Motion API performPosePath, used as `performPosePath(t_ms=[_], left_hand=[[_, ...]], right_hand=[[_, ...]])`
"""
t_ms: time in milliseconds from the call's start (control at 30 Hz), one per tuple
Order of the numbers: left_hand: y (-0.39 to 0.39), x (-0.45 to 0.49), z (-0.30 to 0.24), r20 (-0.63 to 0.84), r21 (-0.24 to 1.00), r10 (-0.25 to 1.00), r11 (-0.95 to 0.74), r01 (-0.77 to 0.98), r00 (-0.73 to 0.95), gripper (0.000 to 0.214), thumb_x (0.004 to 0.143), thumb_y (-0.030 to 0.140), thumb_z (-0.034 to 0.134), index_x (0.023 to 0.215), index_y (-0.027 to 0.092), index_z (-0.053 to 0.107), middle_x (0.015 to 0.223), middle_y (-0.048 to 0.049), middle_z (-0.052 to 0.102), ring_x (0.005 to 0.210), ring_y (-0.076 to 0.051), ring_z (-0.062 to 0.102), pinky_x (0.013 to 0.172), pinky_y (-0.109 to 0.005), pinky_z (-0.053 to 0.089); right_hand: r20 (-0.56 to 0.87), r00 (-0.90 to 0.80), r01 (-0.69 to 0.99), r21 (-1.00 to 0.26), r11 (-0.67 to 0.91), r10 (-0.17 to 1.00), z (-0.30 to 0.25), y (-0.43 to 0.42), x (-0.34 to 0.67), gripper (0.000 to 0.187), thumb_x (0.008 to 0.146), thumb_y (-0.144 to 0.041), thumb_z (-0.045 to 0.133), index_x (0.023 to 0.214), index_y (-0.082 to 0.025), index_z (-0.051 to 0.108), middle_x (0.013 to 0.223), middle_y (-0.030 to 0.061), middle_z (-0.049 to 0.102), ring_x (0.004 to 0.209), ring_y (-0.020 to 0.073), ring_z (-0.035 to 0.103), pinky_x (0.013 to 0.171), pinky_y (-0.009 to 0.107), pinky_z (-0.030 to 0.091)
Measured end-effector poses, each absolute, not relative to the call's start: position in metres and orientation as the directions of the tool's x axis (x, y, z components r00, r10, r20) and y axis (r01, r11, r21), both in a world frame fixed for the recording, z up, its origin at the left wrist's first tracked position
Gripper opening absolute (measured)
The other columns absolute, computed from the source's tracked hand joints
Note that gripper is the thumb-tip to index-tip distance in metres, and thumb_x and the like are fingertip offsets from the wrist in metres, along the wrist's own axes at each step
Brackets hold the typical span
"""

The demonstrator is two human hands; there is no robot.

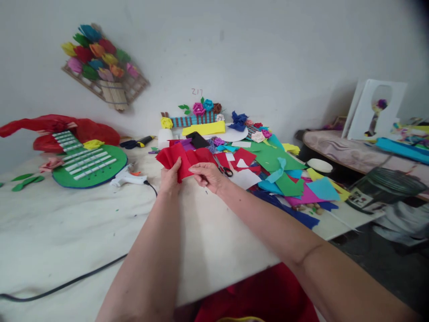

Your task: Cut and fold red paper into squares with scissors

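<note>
A folded piece of red crepe paper (pixel 184 168) is held up over the table. My left hand (pixel 170 177) grips its left side, thumb in front. At the paper's right edge, my right hand (pixel 209 176) is closed in a pinch, thumb against forefinger, and seems to have hold of the edge. Just beyond my right hand lie open scissors (pixel 227 171) with dark handles, among red paper scraps (pixel 244 156). A black phone-like object (pixel 197 139) and a yellow paper strip (pixel 204 129) are behind the red paper.
To the left are a white glue gun (pixel 129 177) with a black cord (pixel 67 282) and a green guitar-shaped craft (pixel 92 167). Coloured paper scraps (pixel 278 170) cover the right side. A dark bin (pixel 382 190) stands past the table's right edge. Paper flowers (pixel 97 51) hang on the wall.
</note>
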State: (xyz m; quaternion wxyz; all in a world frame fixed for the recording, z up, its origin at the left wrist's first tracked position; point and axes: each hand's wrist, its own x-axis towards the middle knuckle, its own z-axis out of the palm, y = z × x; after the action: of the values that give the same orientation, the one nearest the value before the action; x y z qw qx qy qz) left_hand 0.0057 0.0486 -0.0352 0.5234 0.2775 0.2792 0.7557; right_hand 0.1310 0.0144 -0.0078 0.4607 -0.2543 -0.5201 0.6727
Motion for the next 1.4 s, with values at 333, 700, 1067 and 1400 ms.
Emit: performPosePath(t_ms=[333, 700, 1067, 1400], left_hand=[[0.052, 0.006, -0.036, 0.101, 0.73, 0.952, -0.268, -0.628, -0.288, 0.023, 0.062, 0.017, 0.073, 0.082, 0.012, 0.063, 0.078, -0.0074, 0.069, 0.069, -0.018, 0.066, 0.071, -0.03, 0.055], [0.05, 0.007, -0.037, 0.15, 0.754, 0.965, -0.251, -0.606, -0.213, 0.03, 0.061, 0.018, 0.074, 0.088, 0.012, 0.065, 0.087, -0.0094, 0.069, 0.075, -0.019, 0.066, 0.077, -0.033, 0.053], [0.057, 0.0, -0.041, 0.124, 0.841, 0.928, -0.287, -0.46, -0.351, 0.041, 0.057, 0.037, 0.076, 0.086, 0.01, 0.066, 0.084, -0.01, 0.069, 0.072, -0.02, 0.065, 0.071, -0.033, 0.053], [0.063, -0.004, -0.045, 0.157, 0.957, 0.905, -0.239, -0.165, -0.396, 0.039, 0.064, 0.05, 0.065, 0.076, 0.013, 0.065, 0.061, -0.0044, 0.063, 0.067, -0.019, 0.061, 0.06, -0.025, 0.047]], right_hand=[[0.2, -0.282, -0.231, -0.963, 0.136, 0.938, -0.007, 0.031, 0.141, 0.028, 0.067, -0.041, 0.065, 0.082, -0.017, 0.059, 0.069, 0.0004, 0.063, 0.045, 0.0071, 0.05, 0.036, 0.018, 0.03], [0.173, -0.149, 0.064, -0.981, 0.184, 0.974, -0.007, 0.051, 0.12, 0.04, 0.065, -0.054, 0.062, 0.056, -0.018, 0.047, 0.051, -0.0039, 0.045, 0.048, 0.0089, 0.04, 0.046, 0.022, 0.03], [0.49, 0.097, 0.612, -0.716, 0.336, 0.866, -0.021, 0.058, 0.126, 0.038, 0.078, -0.037, 0.05, 0.052, -0.02, 0.029, 0.051, -0.0053, 0.026, 0.053, 0.0108, 0.025, 0.052, 0.025, 0.018], [0.5, 0.107, 0.578, -0.735, 0.356, 0.859, -0.026, 0.062, 0.142, 0.037, 0.077, -0.033, 0.052, 0.05, -0.02, 0.03, 0.049, -0.0058, 0.027, 0.053, 0.0109, 0.025, 0.053, 0.025, 0.02]])
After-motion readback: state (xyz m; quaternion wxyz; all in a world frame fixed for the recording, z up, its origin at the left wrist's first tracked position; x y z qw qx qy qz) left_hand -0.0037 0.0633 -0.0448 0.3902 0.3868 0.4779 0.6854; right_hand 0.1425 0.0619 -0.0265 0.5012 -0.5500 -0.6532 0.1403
